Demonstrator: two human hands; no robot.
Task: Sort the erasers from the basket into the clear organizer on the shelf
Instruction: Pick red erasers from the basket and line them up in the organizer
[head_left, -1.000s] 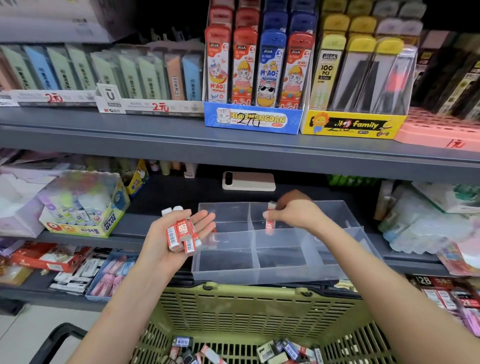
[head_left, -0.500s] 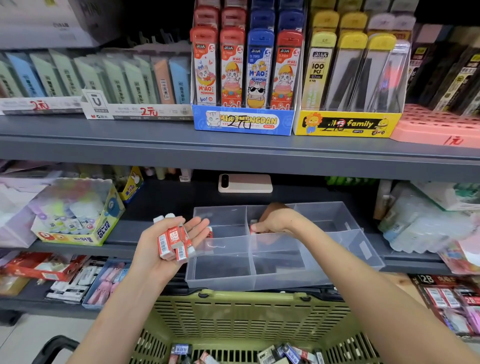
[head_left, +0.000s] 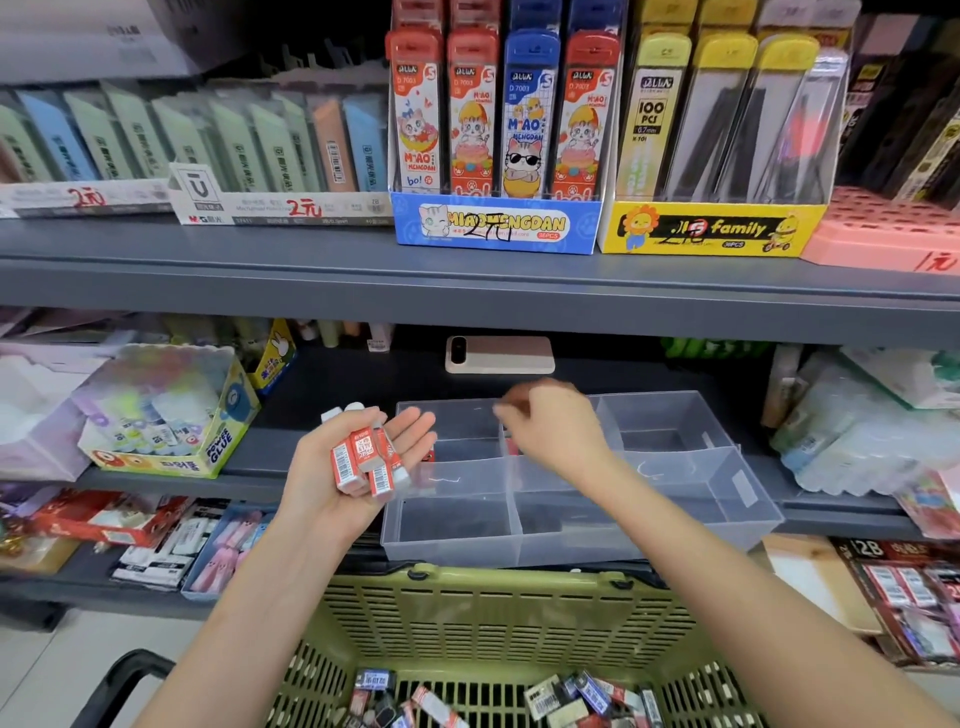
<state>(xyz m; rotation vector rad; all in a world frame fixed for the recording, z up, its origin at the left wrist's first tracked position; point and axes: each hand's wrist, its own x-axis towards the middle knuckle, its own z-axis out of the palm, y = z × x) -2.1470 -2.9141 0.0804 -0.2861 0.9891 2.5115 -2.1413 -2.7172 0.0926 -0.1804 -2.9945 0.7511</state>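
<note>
The left hand (head_left: 322, 486) lies palm up with fingers nearly straight, carrying a handful of sleeved erasers (head_left: 361, 460) just beside the clear organizer (head_left: 675, 467); more lie in the basket (head_left: 493, 613) below. The right hand (head_left: 556, 431) hovers over a rear compartment, blurred, so its grip cannot be determined. Erasers are likely light, firm and grippy; pinch each across its long sides.

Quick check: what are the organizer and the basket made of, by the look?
Organizer: likely clear, faintly frosted rigid plastic; its dividers show through the walls. Basket: olive-green moulded plastic, matte, going by its slotted walls and uniform colour.
</note>
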